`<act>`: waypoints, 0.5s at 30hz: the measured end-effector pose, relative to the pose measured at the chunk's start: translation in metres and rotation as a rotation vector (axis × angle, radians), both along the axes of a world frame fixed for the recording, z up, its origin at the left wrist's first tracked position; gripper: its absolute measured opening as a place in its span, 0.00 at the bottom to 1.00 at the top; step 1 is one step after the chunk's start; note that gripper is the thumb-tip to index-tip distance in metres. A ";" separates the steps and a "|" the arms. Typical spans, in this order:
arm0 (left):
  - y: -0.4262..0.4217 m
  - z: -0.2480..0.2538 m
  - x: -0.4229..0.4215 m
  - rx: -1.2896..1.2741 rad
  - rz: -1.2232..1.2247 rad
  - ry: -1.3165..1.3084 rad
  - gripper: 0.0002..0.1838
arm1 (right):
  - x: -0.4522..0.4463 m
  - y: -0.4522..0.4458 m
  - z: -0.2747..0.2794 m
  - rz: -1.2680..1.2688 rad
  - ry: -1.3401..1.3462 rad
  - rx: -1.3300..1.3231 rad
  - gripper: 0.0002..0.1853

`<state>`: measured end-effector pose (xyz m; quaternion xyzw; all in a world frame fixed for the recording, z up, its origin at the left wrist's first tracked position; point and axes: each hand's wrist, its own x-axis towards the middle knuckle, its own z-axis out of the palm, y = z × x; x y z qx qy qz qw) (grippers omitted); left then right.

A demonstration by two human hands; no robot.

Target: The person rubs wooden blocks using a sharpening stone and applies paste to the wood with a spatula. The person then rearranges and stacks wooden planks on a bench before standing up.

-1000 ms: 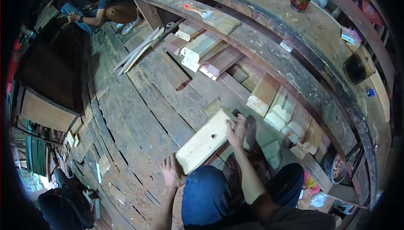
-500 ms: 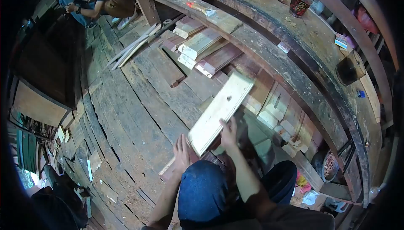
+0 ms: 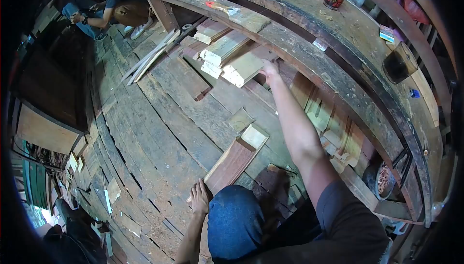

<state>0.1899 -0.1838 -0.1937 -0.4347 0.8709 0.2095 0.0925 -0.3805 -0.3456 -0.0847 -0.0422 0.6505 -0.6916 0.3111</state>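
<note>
Far forward, under the bench, my right hand [image 3: 269, 70] grips the right end of a pale wooden board [image 3: 243, 69]. That board lies on the pile, beside other stacked boards [image 3: 222, 49]; part of my fingers is hidden. Down by my knee, my left hand [image 3: 198, 198] rests with its fingers stretched out against the near end of a reddish-brown piece of wood [image 3: 229, 163]. A pale block [image 3: 254, 137] sits at the far end of this piece.
A long wooden bench [image 3: 309, 58] curves across the right, holding a brush [image 3: 222, 7] and glasses [image 3: 400, 63]. More boards [image 3: 333, 119] lie beneath it. Thin strips [image 3: 151, 58] lie on the plank floor [image 3: 145, 133]. Another person [image 3: 121, 3] crouches at the far left.
The pale board has gone from between my hands to the pile under the bench. My right arm has stretched forward with it. My left hand has moved slightly down and left.
</note>
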 end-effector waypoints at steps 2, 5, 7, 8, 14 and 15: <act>-0.001 -0.002 -0.001 0.050 0.020 0.036 0.52 | 0.008 0.011 -0.008 0.119 0.087 0.117 0.25; -0.005 0.003 0.000 0.066 0.002 0.046 0.54 | 0.001 0.013 -0.059 0.169 0.184 0.256 0.32; -0.005 -0.001 0.003 0.044 0.007 0.113 0.55 | 0.021 0.015 -0.064 0.180 0.208 0.258 0.37; -0.004 -0.012 0.009 0.029 0.000 0.123 0.55 | 0.026 0.011 -0.065 0.199 0.299 0.340 0.40; -0.005 -0.001 0.007 -0.030 -0.001 0.212 0.48 | 0.009 -0.034 -0.087 0.404 0.499 0.579 0.50; -0.006 -0.002 0.007 -0.024 0.004 0.199 0.47 | 0.013 -0.029 -0.069 0.389 0.518 0.601 0.50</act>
